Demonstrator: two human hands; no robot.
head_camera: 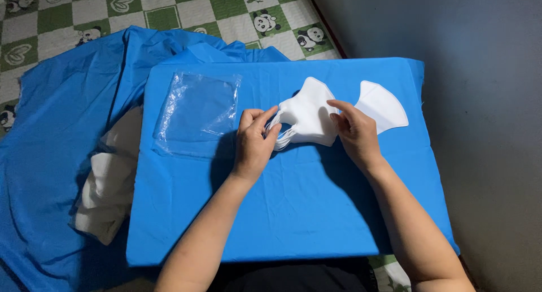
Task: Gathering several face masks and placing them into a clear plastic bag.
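- Gripping a stack of white face masks (307, 118), your 2 hands meet over the middle of the blue-covered board (293, 213); the stack rests on the board's upper half.
- Your left hand (255, 142) has its fingers curled shut around the ear-loop end of the stack, thumb and forefinger pinching the thin white loops; the hand's heel lies on the blue cover.
- Your right hand (357, 133) clamps the stack's opposite edge; its fingers (339, 107) press on top of the uppermost mask, with the thumb tucked against the side.
- 1 single white mask (383, 107) lies flat just beyond your right hand, partly hidden by it and touching the stack, or nearly so.
- A clear plastic bag (196, 112) lies crumpled and flat on the board, just left of your left hand; it is apart from the stack.
- Folded white cloth (108, 182) sits beside the board's left edge on a blue sheet (51, 134); a green checked panda mat (226, 9) shows at the top.
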